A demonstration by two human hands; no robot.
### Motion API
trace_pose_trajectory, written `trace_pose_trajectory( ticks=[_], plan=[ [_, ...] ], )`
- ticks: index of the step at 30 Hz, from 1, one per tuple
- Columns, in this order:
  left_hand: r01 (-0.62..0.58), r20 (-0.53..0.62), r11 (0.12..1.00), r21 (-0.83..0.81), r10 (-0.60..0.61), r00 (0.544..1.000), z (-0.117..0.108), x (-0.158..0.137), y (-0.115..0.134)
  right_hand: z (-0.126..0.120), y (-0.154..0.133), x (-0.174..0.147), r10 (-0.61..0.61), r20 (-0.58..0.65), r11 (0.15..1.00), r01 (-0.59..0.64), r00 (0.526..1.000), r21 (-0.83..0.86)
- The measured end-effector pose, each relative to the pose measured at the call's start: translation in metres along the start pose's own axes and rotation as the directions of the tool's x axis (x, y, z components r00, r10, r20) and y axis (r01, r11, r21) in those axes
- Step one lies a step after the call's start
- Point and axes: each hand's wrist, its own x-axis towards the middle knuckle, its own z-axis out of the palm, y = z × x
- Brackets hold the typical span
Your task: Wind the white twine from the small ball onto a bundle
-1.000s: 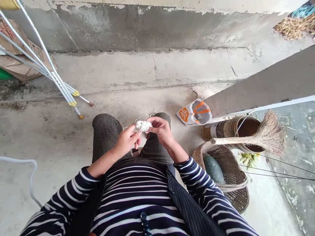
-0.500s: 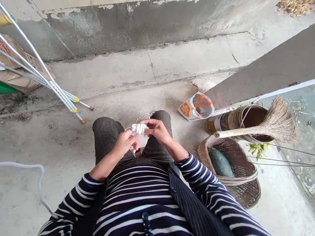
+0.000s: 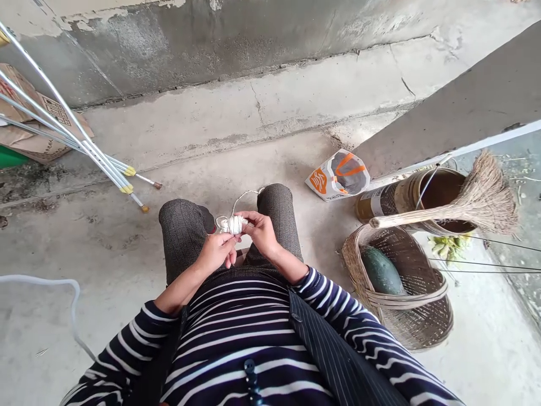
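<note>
Cord, white and wound into a small cord bundle [image 3: 235,225], is what this person has in both hands, out in front of the lap between the knees. Seen in the head view, its long axis runs roughly side to side, across the line of the thighs. One end points toward the left knee [image 3: 181,217], where loose loops show; the other points into the right hand [image 3: 262,232].

That hand is clamped on its end, thumb and fingers pinched together. The left hand [image 3: 216,248] grips the near side by the other end, its lower fingers curled in (I can't make out each fingertip from where I stand). A loose strand [image 3: 240,198] arcs from the bundle up to the right knee [image 3: 274,203].

Over on the right, a paper bag [image 3: 318,181] sits near a bucket [image 3: 416,194] with a broom [image 3: 482,200] across it, and a basket [image 3: 416,330] holds a dark green melon [image 3: 382,270]. Crutches [image 3: 91,148] lean on the left.
</note>
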Motion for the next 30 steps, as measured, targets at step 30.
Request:
trace_pose_trajectory(
  ticks=[30],
  plan=[
    [0.013,0.067,0.918,-0.397,0.015,0.998,0.01,-0.021,0.003,-0.001,-0.01,-0.024,-0.626,0.123,0.639,0.597,0.77,-0.485]
  ],
)
